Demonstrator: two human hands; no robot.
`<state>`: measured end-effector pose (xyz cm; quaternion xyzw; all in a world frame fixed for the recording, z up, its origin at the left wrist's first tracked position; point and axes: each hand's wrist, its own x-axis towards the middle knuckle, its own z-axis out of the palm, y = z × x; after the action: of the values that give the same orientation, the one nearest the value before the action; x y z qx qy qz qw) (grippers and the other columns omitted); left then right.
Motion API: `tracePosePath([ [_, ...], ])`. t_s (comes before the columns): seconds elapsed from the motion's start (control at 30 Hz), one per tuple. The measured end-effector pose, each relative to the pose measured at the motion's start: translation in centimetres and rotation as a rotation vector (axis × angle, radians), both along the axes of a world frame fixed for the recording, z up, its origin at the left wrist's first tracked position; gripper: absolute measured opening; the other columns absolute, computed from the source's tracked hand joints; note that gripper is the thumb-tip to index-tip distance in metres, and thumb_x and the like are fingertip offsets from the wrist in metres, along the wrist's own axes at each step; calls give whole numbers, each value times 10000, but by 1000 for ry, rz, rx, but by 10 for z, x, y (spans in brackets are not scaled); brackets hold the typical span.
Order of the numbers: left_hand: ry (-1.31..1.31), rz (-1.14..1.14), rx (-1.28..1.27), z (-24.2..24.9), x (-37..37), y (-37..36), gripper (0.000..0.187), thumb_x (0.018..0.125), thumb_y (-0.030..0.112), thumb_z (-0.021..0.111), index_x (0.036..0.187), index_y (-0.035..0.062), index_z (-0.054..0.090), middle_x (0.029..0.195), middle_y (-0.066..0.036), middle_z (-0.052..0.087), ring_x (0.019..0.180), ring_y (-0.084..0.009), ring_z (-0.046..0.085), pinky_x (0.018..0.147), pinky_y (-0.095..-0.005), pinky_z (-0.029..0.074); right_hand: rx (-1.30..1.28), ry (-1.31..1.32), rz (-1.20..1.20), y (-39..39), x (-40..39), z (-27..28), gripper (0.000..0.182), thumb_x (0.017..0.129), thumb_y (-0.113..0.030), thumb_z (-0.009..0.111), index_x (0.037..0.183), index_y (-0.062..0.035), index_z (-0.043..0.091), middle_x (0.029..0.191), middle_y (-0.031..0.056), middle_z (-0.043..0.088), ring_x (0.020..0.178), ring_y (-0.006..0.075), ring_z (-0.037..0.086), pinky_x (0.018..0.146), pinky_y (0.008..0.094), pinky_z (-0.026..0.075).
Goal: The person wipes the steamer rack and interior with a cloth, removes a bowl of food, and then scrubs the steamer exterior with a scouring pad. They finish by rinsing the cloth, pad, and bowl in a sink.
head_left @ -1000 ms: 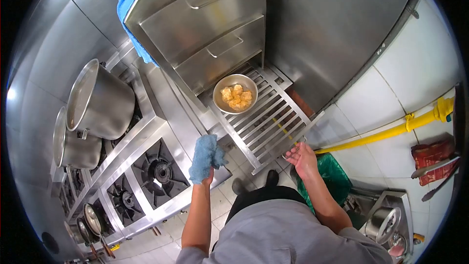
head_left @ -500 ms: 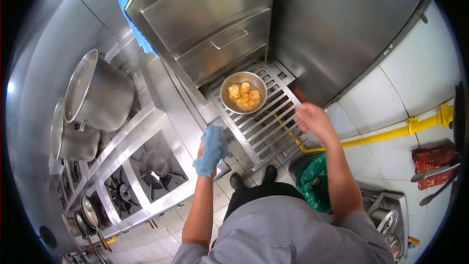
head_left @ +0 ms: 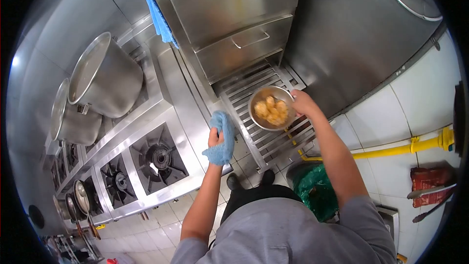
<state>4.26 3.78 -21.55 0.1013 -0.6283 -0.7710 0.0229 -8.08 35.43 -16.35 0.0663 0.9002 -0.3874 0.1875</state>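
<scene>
Right hand: my right hand [head_left: 303,103] is clenched on the near-right rim of the steel bowl [head_left: 270,91], fingers bent over the edge.
Bowl: directly left of that hand, over the slatted rack [head_left: 242,132]; whether its base rests on the bars, I cannot tell.
Food: golden, lumpy pieces [head_left: 271,111] sit inside the bowl.
Left hand: my left hand [head_left: 214,138] grasps a blue cloth [head_left: 222,152], left of the rack and apart from the bowl.
Packet writing: the red packet [head_left: 430,186] on my far right has pale print, too small to read; tongs [head_left: 432,191] hang across it.
Drawers: the steel drawer unit [head_left: 234,51] stands just behind the rack, rising over its back end.
Pipe: a yellow pipe [head_left: 386,152] runs along the tiles and in under the rack.
Bin: its green liner [head_left: 320,198] shows below my right forearm.
Stove: burners [head_left: 161,156] and large pots [head_left: 110,78] are on my left.
</scene>
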Motion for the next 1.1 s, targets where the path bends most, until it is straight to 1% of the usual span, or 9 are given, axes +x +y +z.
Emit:
tracePosePath([
  [0.13,256,85,-597,-12,-44,17,258,943,214,565,1024,-27,608,1166,-256,571,1103,-371,538,983,-500,401,19,-37,47,49,20,11,354,800,-81,606,1152,-42,603,764,133,652,513,195,616,493,327,491],
  [0.2,142,-25,-1399,-15,-58,40,432,930,362,553,1078,-39,614,1329,-362,447,1285,-485,393,1084,-559,283,27,-72,66,65,30,7,369,803,-87,618,1169,-42,604,781,128,658,568,192,640,539,316,508],
  [0.23,62,-138,-1411,-22,-64,49,552,922,441,504,1138,-56,608,1444,-406,268,1381,-551,193,1144,-577,134,107,54,136,72,33,1,377,814,-66,621,1189,-37,598,822,122,662,663,177,642,614,300,517],
  [0.33,50,8,-1628,-46,-96,74,554,938,415,466,1211,-54,576,1495,-377,194,1411,-519,136,1157,-559,82,64,204,89,75,55,20,406,835,-71,640,1237,-43,586,924,110,676,841,168,650,749,288,520],
  [0.5,34,-185,-1504,-21,-168,112,516,918,360,497,1258,-27,536,1494,-342,234,1406,-484,200,1164,-528,137,-418,234,-136,93,131,65,351,916,-67,585,1264,-25,564,1045,93,670,957,149,640,837,290,512],
  [0.57,214,-337,-1553,-99,-227,134,449,894,320,529,1245,42,562,1467,-305,316,1371,-467,292,1150,-533,198,-489,202,-201,105,162,68,327,934,-52,554,1258,-5,555,1050,91,658,972,153,633,864,290,506],
  [0.7,301,-408,-1449,-19,-242,168,399,854,282,573,1213,109,573,1375,-256,451,1274,-398,441,1051,-513,333,-531,144,-376,117,208,68,329,925,-43,555,1252,-14,560,1029,76,656,912,139,625,835,276,502],
  [0.9,-74,-323,-1486,8,-182,89,380,851,263,572,1186,85,573,1330,-249,504,1248,-366,475,1010,-495,360,-540,142,-470,139,242,57,304,922,-45,553,1225,-33,575,963,56,670,752,93,567,704,229,464],
  [1.1,103,-304,-1647,-24,-134,50,374,841,194,536,1186,53,575,1363,-249,489,1302,-374,436,1056,-494,347,-540,173,-497,141,256,58,289,924,-44,540,1211,-31,570,951,59,672,725,87,572,661,221,457],
])
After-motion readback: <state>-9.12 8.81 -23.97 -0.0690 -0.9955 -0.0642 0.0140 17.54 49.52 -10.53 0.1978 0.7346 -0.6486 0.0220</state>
